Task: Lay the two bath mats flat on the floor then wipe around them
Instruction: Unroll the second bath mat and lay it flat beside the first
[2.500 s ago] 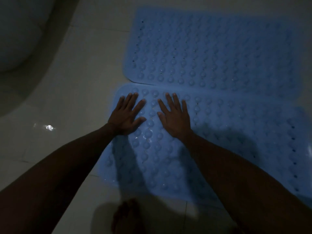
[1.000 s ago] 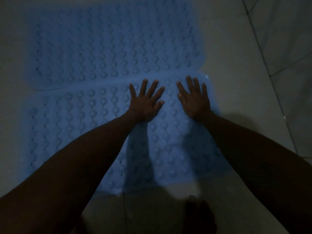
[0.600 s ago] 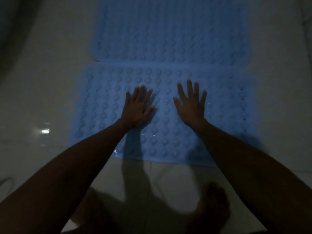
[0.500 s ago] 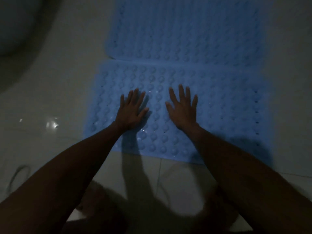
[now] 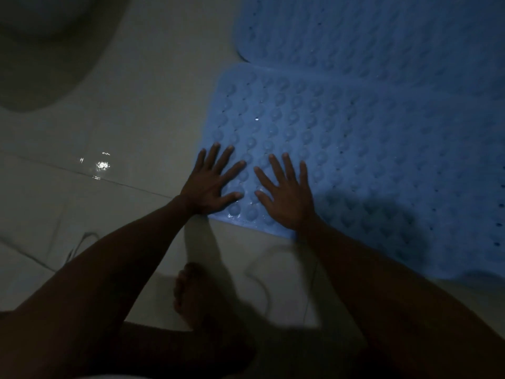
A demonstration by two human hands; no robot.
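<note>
from the head view, in dim light, both hands are spread wide and flat, holding nothing: the left hand (image 5: pixel 209 184) presses the near left corner of the near bath mat (image 5: pixel 355 160), its heel at the mat's edge, and the right hand (image 5: pixel 287 195) lies just beside it, palm down on the bumps. the far bath mat (image 5: pixel 382 36) lies beyond, its long edge touching or slightly overlapping the near one; i cannot tell which. both sit on the tiled floor (image 5: pixel 123 132), which shows a wet glint off to the left.

the step looks like pressing the near mat flat. to do it well, i'd say keep the palms flat and work outward from the corner along the edge, so the mat seats without ripples.

both mats run with their long axis from the near left toward the far right of the view, parallel to each other, bumpy side up. a bare foot (image 5: pixel 191 291) stands just short of the near edge.
</note>
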